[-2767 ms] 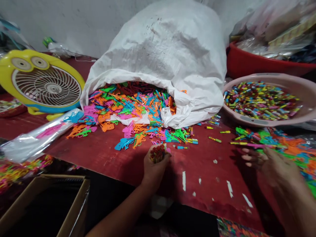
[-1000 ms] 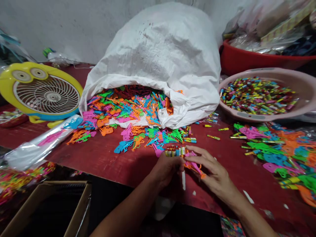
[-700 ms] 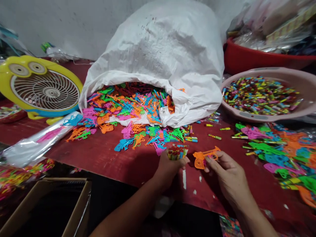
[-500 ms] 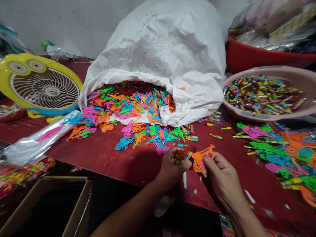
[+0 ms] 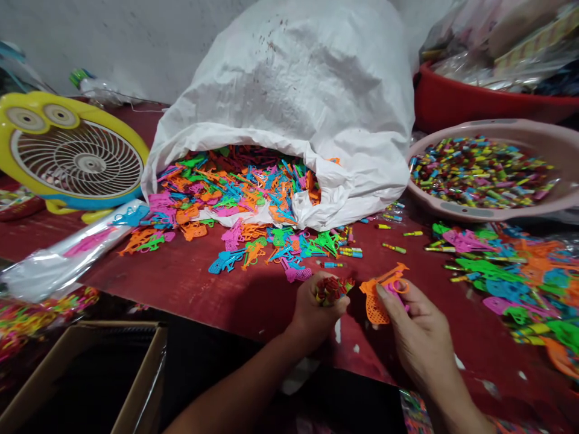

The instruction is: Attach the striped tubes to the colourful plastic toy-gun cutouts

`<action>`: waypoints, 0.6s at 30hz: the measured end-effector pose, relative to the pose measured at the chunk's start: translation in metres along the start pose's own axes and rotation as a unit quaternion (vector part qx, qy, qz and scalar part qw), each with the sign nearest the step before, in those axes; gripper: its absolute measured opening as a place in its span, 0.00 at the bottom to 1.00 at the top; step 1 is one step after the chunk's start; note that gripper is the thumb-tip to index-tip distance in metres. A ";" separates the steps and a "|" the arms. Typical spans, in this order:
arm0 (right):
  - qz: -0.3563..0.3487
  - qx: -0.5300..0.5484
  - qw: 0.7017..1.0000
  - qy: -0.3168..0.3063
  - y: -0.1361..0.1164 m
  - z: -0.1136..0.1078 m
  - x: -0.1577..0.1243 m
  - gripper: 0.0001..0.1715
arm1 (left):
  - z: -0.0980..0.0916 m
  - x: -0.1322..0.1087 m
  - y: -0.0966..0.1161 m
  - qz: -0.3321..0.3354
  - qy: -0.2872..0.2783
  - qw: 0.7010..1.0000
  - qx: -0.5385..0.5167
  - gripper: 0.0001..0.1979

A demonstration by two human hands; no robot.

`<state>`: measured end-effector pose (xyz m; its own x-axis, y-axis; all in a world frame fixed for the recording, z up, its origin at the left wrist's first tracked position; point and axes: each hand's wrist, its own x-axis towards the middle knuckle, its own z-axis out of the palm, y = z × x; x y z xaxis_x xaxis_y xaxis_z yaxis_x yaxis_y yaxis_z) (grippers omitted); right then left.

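My left hand [image 5: 316, 316] is closed around a bundle of small coloured tubes [image 5: 329, 290], whose ends stick out above the fingers. Just to its right, my right hand [image 5: 418, 337] pinches an orange moulded plastic toy [image 5: 374, 307] with a mesh end and a ring. A bit of pink plastic [image 5: 398, 295] shows under the right thumb. The two hands are close together but apart, at the front of the red table [image 5: 253, 313]. Loose bright plastic toys [image 5: 257, 253] lie just beyond them, spilling from a white woven sack [image 5: 289, 78].
A pink basin of coloured tubes [image 5: 479, 172] stands at the right, with a red tub [image 5: 456, 102] behind it. More plastic toys [image 5: 506, 271] lie at the right. A yellow fan [image 5: 72, 157], a plastic bag [image 5: 67, 253] and an open cardboard box [image 5: 81, 380] are at the left.
My right hand has come in from the far right and now holds the orange toy beside the bundle in my left hand. The view has shifted slightly.
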<state>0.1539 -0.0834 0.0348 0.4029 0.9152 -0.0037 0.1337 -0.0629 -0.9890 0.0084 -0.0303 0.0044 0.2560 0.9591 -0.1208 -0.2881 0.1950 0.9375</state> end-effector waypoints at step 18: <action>-0.166 -0.266 0.944 0.104 -0.002 0.020 -0.016 0.12 | -0.001 -0.005 -0.009 0.140 0.031 0.975 0.168 0.08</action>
<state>0.1288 -0.0902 0.0339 0.4201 0.8256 0.3767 0.6973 -0.0280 -0.7163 0.0083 -0.0367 -0.0034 0.1512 0.9777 0.1454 -0.0176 -0.1444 0.9894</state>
